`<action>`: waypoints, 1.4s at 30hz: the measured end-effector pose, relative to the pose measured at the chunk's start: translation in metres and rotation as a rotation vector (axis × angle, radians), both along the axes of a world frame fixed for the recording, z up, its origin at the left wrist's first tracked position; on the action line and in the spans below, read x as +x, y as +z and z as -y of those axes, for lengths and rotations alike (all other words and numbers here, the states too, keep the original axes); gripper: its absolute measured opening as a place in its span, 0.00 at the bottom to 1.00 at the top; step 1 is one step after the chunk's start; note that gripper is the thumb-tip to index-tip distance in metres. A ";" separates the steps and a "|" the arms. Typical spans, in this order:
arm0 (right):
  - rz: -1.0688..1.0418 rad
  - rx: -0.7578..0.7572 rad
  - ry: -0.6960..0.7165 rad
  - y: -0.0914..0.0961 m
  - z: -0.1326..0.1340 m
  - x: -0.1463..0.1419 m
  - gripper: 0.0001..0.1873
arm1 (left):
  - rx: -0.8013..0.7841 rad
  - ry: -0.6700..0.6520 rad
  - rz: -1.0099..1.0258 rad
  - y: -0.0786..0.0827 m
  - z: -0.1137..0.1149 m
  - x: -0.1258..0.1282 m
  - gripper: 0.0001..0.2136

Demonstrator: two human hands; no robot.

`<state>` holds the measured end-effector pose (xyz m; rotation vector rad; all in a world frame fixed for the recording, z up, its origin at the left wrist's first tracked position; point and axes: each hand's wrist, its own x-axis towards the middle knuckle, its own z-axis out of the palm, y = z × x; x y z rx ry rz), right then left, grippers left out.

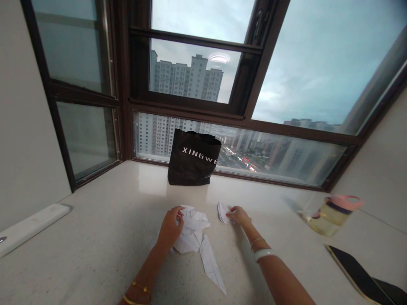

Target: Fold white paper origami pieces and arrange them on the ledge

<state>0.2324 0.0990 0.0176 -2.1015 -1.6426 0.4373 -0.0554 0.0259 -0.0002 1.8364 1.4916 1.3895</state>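
Observation:
A loose pile of folded white paper pieces (190, 237) lies on the pale stone sill, some overlapping. My left hand (171, 226) is at the pile's upper left, its fingers curled in and closed on a folded paper piece there; the fingertips are partly hidden. To the right, my right hand (241, 216) pinches a small stack of folded paper (223, 212) by its right side, apart from the pile. One long, pointed paper strip (211, 264) slants toward me from the pile's lower right.
A black bag (193, 163) with white lettering stands behind the paper, against the window. On the right are a yellowish bottle with a pink lid (333, 216) and a dark flat phone-like object (356, 271). A long white bar (33, 226) lies at left.

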 end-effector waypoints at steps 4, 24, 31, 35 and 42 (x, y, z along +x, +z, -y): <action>0.159 -0.003 -0.106 0.001 0.002 -0.004 0.17 | 0.022 0.035 -0.034 -0.003 -0.003 -0.004 0.17; -0.384 -0.157 0.499 -0.029 0.119 -0.072 0.08 | -0.015 0.027 -0.073 0.004 0.001 -0.005 0.12; 0.194 -0.045 0.413 0.004 0.094 -0.009 0.09 | 0.005 0.004 -0.170 0.001 0.000 -0.003 0.11; 0.480 -0.076 0.370 0.014 0.075 0.003 0.16 | 0.026 0.016 -0.212 0.000 0.000 -0.003 0.11; 0.667 0.107 0.463 0.007 0.063 0.001 0.12 | 0.052 0.049 -0.241 -0.002 -0.002 -0.005 0.10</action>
